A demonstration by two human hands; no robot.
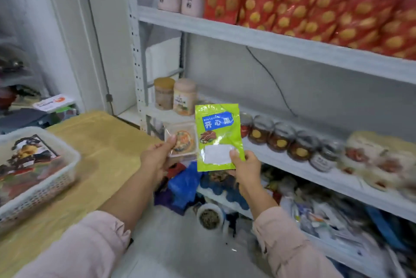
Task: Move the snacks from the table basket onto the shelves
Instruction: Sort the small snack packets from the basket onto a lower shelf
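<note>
Between tabletop (108, 147) and shelves (272, 157), the right grip (245, 167) pinches a green pouch (217, 133) and the left grip (157, 156) holds a small clear tray pack (183, 140), neither shelved yet. More packets fill the basket (67, 165) on the tabletop, so much likely remains.

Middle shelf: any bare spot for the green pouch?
Middle shelf: a gap between the two tall jars and the dark jar row, partly hidden by the green pouch; right of that, jars and pale packs crowd it. Red bags fill the top shelf; bottom shelf is cluttered.
</note>
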